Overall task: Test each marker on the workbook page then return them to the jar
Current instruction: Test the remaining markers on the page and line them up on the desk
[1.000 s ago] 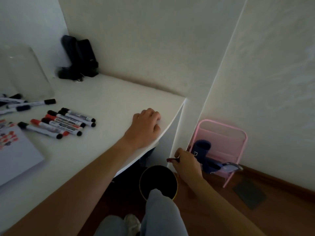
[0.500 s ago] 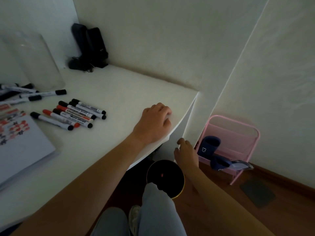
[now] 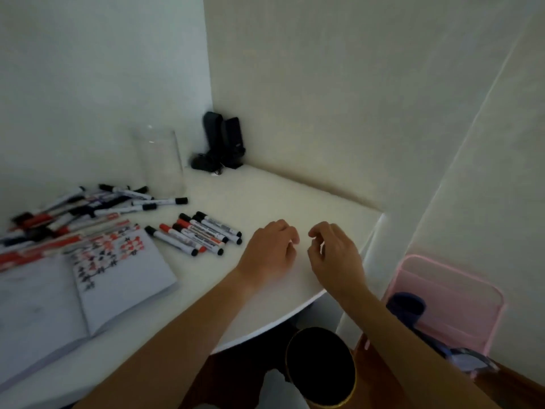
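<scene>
At a white corner desk (image 3: 265,196), my open workbook (image 3: 88,278) lies left, its page dotted with red and black test marks. The clear jar (image 3: 160,160) stands behind. Five capped markers (image 3: 196,233) lie just left of my left hand (image 3: 269,250); my right hand (image 3: 334,252) hovers alongside, both loosely curled, holding nothing.

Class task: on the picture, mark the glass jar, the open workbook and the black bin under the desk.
glass jar (image 3: 160,163), head view, middle of its clear wall.
open workbook (image 3: 124,278), head view, blank part of right page.
black bin (image 3: 320,366), head view, dark opening.
</scene>
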The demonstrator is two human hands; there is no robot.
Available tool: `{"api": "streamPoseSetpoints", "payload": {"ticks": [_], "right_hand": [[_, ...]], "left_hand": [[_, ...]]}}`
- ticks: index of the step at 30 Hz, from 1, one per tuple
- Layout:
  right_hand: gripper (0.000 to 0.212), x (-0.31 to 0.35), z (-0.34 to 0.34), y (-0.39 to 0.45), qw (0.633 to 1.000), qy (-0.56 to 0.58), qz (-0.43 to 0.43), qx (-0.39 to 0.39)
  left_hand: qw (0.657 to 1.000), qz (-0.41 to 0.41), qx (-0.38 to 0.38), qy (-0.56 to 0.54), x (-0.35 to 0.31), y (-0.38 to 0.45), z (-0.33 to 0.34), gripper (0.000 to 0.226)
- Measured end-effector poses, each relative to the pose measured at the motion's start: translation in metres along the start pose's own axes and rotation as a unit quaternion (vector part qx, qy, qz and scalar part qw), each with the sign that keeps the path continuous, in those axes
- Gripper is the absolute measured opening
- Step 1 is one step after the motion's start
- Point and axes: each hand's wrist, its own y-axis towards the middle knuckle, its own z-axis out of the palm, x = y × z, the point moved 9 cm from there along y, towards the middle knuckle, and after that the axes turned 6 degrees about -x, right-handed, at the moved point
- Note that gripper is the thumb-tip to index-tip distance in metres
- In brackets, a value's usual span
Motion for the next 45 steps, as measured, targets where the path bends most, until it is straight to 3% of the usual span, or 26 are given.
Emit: {"api": "streamPoseSetpoints", "payload": {"ticks": [7, 15, 20, 23, 26, 32, 37, 41, 45], "right_hand": [[0.009, 0.147, 0.121, -0.001, 0.984, 0.118, -0.096, 0.095], [0.013, 0.306, 0.227, -0.020, 0.939, 0.186, -0.211, 0.198], [0.012, 0.336, 0.268, -0.030, 0.924, 0.196, -0.231, 0.234], [0.011, 0.332, 0.275, -0.031, 0.928, 0.191, -0.232, 0.218], [0.011, 0.331, 0.278, -0.032, 0.929, 0.188, -0.231, 0.221], [0.011, 0.331, 0.278, -0.033, 0.932, 0.176, -0.229, 0.221], [0.010, 0.330, 0.273, -0.032, 0.934, 0.192, -0.222, 0.205], [0.018, 0.329, 0.259, -0.027, 0.943, 0.215, -0.201, 0.153], [0.031, 0.341, 0.231, -0.024, 0.941, 0.203, -0.262, 0.059]], "left_hand": [[0.985, -0.096, -0.070, 0.121, 0.116, -0.077, -0.130, 0.032], [0.928, -0.256, -0.141, 0.230, 0.231, -0.187, -0.256, 0.022], [0.853, -0.370, -0.175, 0.323, 0.275, -0.245, -0.306, 0.052], [0.835, -0.402, -0.189, 0.326, 0.292, -0.268, -0.317, 0.056], [0.845, -0.393, -0.197, 0.304, 0.296, -0.273, -0.315, 0.048], [0.880, -0.336, -0.202, 0.268, 0.291, -0.261, -0.311, 0.008], [0.886, -0.330, -0.203, 0.256, 0.298, -0.265, -0.309, 0.007], [0.878, -0.288, -0.247, 0.290, 0.273, -0.257, -0.320, 0.028], [0.913, -0.203, -0.228, 0.272, 0.242, -0.232, -0.305, 0.027]]}}
